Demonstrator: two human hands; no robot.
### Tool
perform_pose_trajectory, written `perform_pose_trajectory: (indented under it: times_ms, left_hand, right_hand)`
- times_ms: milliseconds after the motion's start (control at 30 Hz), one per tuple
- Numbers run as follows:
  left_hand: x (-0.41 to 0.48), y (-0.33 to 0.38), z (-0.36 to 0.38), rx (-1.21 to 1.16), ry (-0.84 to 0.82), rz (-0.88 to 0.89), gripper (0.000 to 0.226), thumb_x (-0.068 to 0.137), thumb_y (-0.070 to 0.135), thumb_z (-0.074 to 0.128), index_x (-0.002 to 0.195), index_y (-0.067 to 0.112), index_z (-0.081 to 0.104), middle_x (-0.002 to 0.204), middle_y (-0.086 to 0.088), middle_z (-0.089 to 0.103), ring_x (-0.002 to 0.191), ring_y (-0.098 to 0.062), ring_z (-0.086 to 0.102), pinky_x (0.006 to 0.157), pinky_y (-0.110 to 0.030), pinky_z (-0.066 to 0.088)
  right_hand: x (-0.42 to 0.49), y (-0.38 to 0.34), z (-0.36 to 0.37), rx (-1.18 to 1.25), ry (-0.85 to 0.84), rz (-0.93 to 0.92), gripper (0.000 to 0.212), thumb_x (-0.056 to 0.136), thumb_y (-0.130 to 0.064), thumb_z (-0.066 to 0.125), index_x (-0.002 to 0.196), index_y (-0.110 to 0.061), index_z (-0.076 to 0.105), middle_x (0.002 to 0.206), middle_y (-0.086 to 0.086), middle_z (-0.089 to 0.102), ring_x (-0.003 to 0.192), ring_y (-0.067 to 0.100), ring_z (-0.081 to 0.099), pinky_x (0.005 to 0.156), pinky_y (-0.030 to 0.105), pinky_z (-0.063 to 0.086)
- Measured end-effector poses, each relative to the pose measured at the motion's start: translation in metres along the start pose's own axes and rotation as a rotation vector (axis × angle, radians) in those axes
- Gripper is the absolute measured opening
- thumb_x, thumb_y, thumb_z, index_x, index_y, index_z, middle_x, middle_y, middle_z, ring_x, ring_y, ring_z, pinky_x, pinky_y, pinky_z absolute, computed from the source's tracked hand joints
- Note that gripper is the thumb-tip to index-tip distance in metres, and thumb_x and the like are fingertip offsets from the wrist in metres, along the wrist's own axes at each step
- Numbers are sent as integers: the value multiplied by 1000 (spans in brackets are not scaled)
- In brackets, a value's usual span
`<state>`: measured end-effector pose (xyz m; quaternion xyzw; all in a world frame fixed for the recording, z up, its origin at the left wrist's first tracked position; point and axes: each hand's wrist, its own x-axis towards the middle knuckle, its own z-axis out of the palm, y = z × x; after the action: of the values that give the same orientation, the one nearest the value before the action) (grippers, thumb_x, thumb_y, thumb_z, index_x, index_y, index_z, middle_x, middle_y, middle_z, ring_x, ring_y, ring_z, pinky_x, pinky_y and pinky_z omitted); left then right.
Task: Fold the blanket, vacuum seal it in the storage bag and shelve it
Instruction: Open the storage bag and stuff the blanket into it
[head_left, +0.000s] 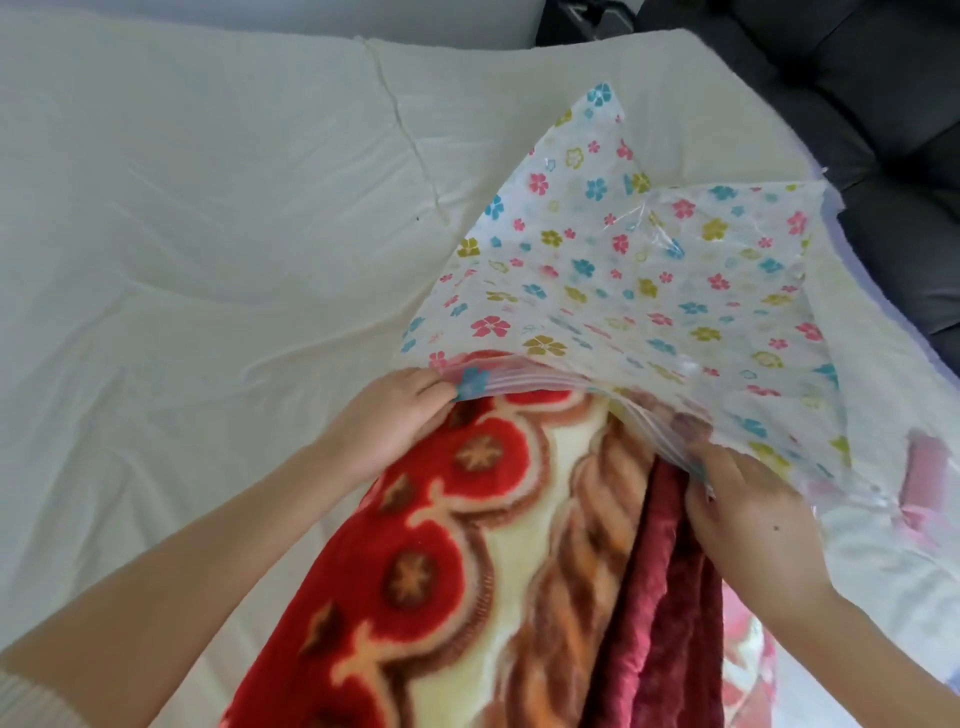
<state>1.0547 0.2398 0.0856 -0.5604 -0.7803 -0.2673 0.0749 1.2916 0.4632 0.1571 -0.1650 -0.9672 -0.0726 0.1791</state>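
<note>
**Blanket at the mouth of the bag**

The folded blanket lies nearest me on the white bed, its far end inside the storage bag; my left hand pinches the bag's open edge; my right hand grips the other side; beyond, the flowered bag lies crumpled.

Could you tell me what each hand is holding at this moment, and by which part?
Both hands hold the flowered storage bag by its open zip edge: the left hand pinches the left end, the right hand grips the right side, over the folded blanket.
</note>
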Motion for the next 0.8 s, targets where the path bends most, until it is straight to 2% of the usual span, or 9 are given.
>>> perform_pose_trajectory:
  times_ms: [100,200,267,400,467,533,633,733,800]
  left_hand:
    - [-13,5,-12,-89,-62,-4,47,98,33,32,79,5,65,70,-6,60,59,-24,59,57,-23,37]
    - [-62,18,-25,-81,-133,18,17,84,15,45,81,8,61,76,-4,58,68,-20,53,59,-23,35]
    - [-94,30,-32,-54,-176,37,17,77,9,44,89,12,55,85,-2,57,77,-16,48,64,-23,38]
    - [-95,37,-36,6,-208,-2,19,73,13,41,89,16,51,79,0,51,73,-16,47,52,-22,39]
    - [-81,35,-36,64,-254,-4,17,72,10,48,85,15,59,74,1,51,65,-18,55,49,-19,34]
    - [-72,33,-33,119,-315,-25,19,65,2,60,81,11,67,69,-1,55,59,-23,59,49,-20,36]
    - [-70,39,-35,132,-400,-32,22,61,-5,65,78,9,67,68,-4,60,59,-27,62,50,-23,43]
    - [-79,41,-49,178,-520,32,13,71,19,44,78,23,53,61,-3,57,53,-27,61,44,-22,38]
    - [-66,45,-59,229,-559,-64,14,69,25,37,73,23,50,61,-2,55,56,-31,60,46,-33,48]
  right_hand:
    - [-6,8,-19,188,-23,-55,29,86,-19,44,75,-4,65,57,6,57,49,28,56,44,30,43]
    - [-47,-9,-46,133,36,-324,28,83,-4,46,69,-6,70,57,5,56,45,24,52,41,29,39]
    - [-83,-21,-47,39,71,-442,29,89,1,41,79,-7,66,59,4,56,45,24,49,40,27,38]
    - [-115,13,-23,-173,54,-111,23,72,6,51,90,-9,57,71,7,57,56,28,52,50,35,42]
    - [-115,39,-14,-219,63,138,11,78,-13,60,85,-6,56,71,10,56,57,31,54,47,34,42]
    - [-123,53,-3,-167,41,294,25,83,-28,55,77,-4,56,63,11,54,50,31,54,40,30,39]
    - [-159,33,5,-61,55,183,9,73,-9,57,78,-3,60,55,8,50,40,27,51,35,26,37]
    - [-203,2,-4,-21,26,115,26,65,0,66,86,-6,52,63,7,54,44,22,51,39,27,39]
    - [-209,1,-3,-15,44,179,17,69,1,62,83,-7,54,68,6,57,47,22,49,43,29,39]
